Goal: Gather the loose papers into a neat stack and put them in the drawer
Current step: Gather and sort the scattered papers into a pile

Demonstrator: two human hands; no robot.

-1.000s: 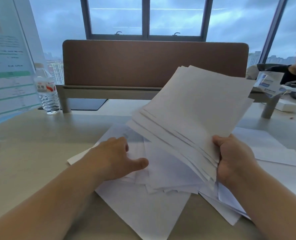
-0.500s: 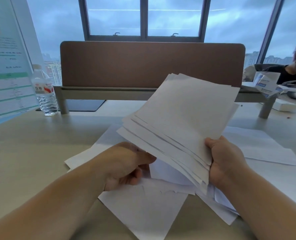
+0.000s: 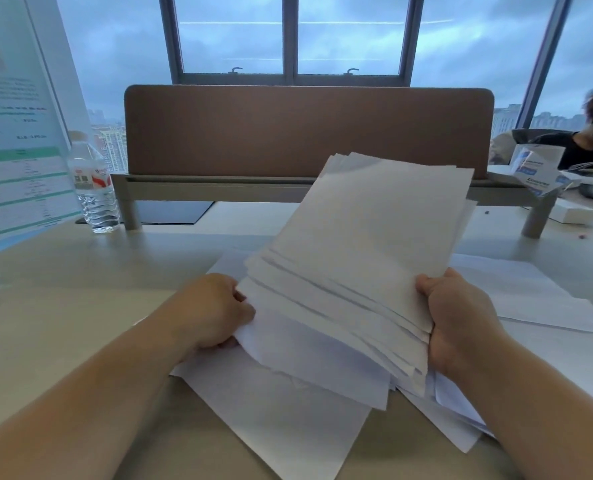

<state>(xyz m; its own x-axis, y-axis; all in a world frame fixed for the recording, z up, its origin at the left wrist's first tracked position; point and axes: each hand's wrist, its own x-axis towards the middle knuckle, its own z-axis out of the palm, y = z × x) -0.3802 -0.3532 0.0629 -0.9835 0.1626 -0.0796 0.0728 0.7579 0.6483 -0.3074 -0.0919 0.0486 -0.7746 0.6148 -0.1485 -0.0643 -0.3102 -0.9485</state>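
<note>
A ribbed clear plastic bottle [image 3: 96, 188] stands far left on the matte bench [image 3: 45, 306]. The left hand [image 3: 215, 311] pinches the fanned white paper stack [image 3: 368, 258] (edges uneven); the right hand [image 3: 461, 320] grips its corner, above flat loose sheets [image 3: 281, 420].

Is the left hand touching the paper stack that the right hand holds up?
Touching. The head view shows the left hand with its fingers against the near left edge of the paper stack, which the right hand grips.

Both forearms reaching forward. Right hand [image 3: 461, 320] gripping the sheaf's [image 3: 368, 244] near corner, thumb on top. Left hand [image 3: 212, 310] curling, pinching its lower-left edge.
</note>
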